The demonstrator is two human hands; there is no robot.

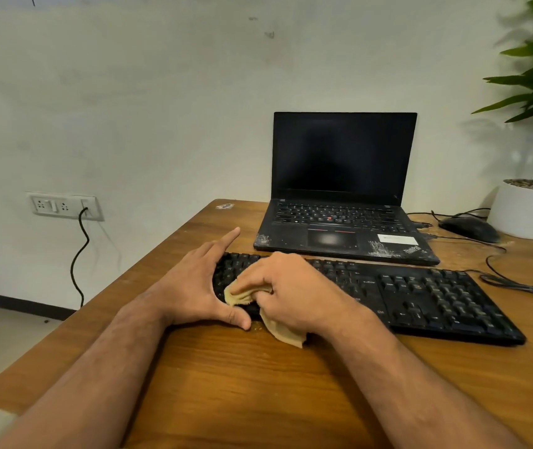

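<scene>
A black external keyboard [420, 293] lies across the wooden desk [226, 384]. My left hand [194, 286] rests against the keyboard's left end, fingers straight, thumb along its front edge. My right hand [294, 290] grips a bunched yellow cloth [242, 294] and presses it on the keys at the keyboard's left part. A tail of the cloth hangs onto the desk under my right wrist.
An open black laptop [342, 202] with a dark screen stands behind the keyboard. A black mouse [469, 228] and cables lie at the right, beside a white plant pot [524, 212]. A wall socket [64, 205] with a black cord is left of the desk.
</scene>
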